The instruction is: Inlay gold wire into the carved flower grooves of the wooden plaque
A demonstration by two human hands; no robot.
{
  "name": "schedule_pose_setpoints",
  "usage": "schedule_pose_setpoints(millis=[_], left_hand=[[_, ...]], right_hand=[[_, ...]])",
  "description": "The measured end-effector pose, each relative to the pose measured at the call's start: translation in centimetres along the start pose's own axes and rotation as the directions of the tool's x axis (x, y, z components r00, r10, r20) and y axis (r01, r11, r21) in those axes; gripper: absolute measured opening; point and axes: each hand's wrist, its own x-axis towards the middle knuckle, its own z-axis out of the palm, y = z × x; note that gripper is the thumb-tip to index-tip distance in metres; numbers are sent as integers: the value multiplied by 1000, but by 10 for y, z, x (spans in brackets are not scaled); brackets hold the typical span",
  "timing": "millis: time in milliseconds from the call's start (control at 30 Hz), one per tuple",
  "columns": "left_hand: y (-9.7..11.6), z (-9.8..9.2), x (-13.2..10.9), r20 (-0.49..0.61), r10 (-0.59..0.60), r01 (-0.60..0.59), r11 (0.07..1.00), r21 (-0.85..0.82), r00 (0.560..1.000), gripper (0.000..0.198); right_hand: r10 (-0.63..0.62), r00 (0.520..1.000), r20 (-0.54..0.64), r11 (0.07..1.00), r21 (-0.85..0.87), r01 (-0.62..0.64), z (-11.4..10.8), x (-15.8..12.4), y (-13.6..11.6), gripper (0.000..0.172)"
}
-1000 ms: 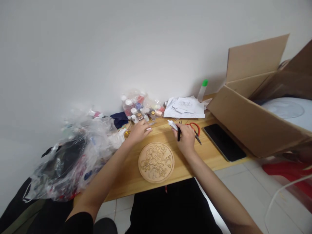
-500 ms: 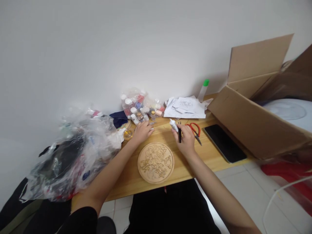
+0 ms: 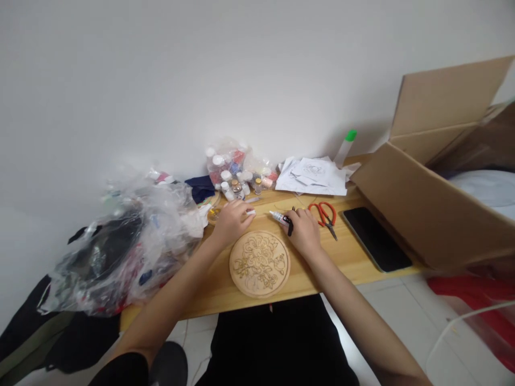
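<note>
My left hand (image 3: 231, 222) pinches a small white cap (image 3: 251, 212) between thumb and fingers. Facing it, my right hand (image 3: 306, 231) is closed around a white and black glue tube (image 3: 278, 216), its pointed nozzle aimed left toward the cap with a small space between. Black tweezers (image 3: 290, 228) are held in that same hand, partly hidden by the fingers. Just below both hands, a round wooden board (image 3: 259, 262) with a raised gold-lined flower pattern lies flat on the table.
Red-handled pliers (image 3: 324, 215) and a dark phone (image 3: 377, 238) lie right, beside an open cardboard box (image 3: 426, 220). Behind are papers (image 3: 314, 177), a green-capped bottle (image 3: 346, 147) and bagged small bottles (image 3: 229, 166). Plastic bags (image 3: 153, 230) pile up on the left of the wooden table (image 3: 209, 300).
The glue tube has tipped from pointing up to lying nearly level, nozzle to the left. The cap now shows clearly in my left hand. The view has shifted slightly.
</note>
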Motion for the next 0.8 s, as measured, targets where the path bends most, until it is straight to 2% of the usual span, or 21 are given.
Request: schedule_pose_setpoints(millis=[100,200,267,333,400,500,600,700,800], left_hand=[[12,-18,-12,-93,8,-16,996,-83,996,7],[31,-39,-23,-168,19,-42,991,-130,986,8],[45,-52,-28,-207,50,-79,988,-133,977,5],[58,-63,-31,-269,136,-162,984,-76,953,2],[67,-72,-32,-313,187,-206,978,-31,931,4],[75,-82,-33,-349,219,-228,974,15,911,6],[81,-92,-34,-375,245,-238,969,68,894,5],[87,-102,-34,-381,272,-239,962,132,884,7],[93,-113,-32,-386,275,-226,959,168,880,9]], right_hand=[[-15,998,65,999,49,12,-2,1,1,13],[-76,993,88,984,169,61,-16,3,-9,25],[-150,983,105,955,272,117,-32,3,-27,23],[-248,963,106,908,373,193,-50,0,-50,20],[-387,922,26,800,506,322,-66,-3,-73,15],[-438,896,-70,756,511,409,-82,-7,-95,13],[-484,870,-94,747,473,467,-90,-6,-101,15],[-554,827,-99,750,373,546,-98,-2,-102,15],[-641,760,-106,735,202,648,-109,5,-107,14]])
